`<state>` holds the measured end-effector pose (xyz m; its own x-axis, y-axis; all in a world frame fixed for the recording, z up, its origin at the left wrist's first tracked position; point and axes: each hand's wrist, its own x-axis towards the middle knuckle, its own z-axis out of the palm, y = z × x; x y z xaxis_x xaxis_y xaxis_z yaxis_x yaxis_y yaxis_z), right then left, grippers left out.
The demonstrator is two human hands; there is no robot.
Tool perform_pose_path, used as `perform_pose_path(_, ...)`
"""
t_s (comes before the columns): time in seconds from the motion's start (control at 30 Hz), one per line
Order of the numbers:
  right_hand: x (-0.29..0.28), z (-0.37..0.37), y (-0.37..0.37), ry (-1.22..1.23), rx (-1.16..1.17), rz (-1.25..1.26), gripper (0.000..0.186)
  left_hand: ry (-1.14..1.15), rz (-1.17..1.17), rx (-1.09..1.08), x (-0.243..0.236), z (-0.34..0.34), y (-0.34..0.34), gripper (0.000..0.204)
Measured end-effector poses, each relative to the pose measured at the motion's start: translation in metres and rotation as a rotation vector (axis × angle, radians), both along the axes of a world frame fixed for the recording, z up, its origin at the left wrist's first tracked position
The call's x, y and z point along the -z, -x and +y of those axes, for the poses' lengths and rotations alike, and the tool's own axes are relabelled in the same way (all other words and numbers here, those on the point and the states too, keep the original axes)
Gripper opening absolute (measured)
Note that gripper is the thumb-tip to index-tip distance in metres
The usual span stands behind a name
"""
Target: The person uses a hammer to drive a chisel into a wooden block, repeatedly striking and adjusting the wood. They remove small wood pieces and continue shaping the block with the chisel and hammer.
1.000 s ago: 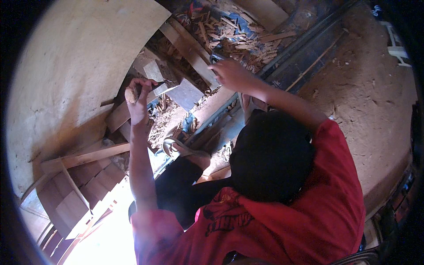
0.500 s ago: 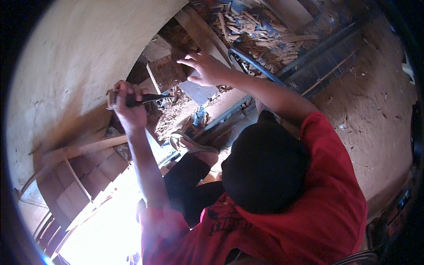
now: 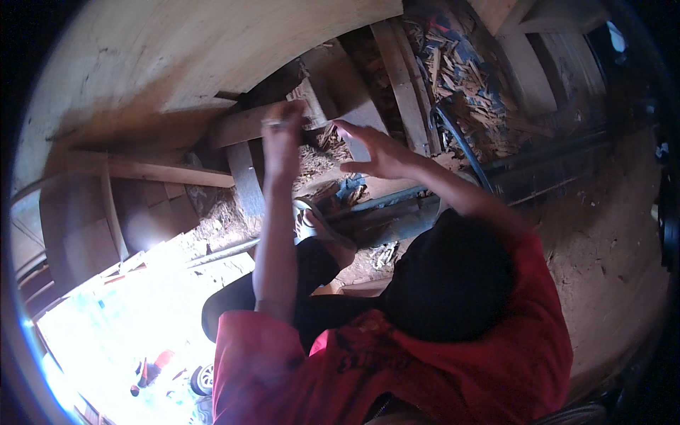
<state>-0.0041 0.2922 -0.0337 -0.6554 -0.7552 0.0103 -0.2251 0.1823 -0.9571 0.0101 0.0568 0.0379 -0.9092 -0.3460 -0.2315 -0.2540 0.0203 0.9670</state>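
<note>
My left hand (image 3: 285,131) is curled around a dark tapered tool (image 3: 314,137), both smeared by motion. The tool points right, toward my other hand, and its exact kind cannot be made out. My right hand (image 3: 379,152) reaches in from the right, fingers and thumb spread, with nothing between them. Its fingertips are close to the tool's end. Behind the hands lie pale wooden boards (image 3: 360,113) and a wooden beam (image 3: 248,125). Wood chips (image 3: 319,161) are scattered beneath them.
A large pale curved panel (image 3: 191,57) fills the upper left. More wood chips (image 3: 460,88) lie at the far right, beside a bent blue-grey bar (image 3: 464,147). My sandalled foot (image 3: 326,230) rests below the hands. Strong light washes out the lower left.
The view has shifted, bringing more boards into sight. My left hand has brought the tool closer to my right hand, which stays spread.
</note>
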Motion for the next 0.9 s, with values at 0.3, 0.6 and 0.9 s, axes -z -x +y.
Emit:
perform_pose_path(0.3,0.056,0.104,-0.040,-0.818,0.439,-0.025,0.033,0.712,-0.178,-0.323,0.052,0.020,-0.018,0.109)
perform_pose_path(0.6,0.064,0.124,-0.075,-0.835,0.460,0.273,0.042,0.686,-0.567,-0.292,0.095,0.028,0.015,0.136)
perform_pose_path(0.9,-0.016,0.131,-0.015,-0.365,0.559,0.290,0.043,1.004,0.274,0.075,0.073,0.026,-0.032,0.113)
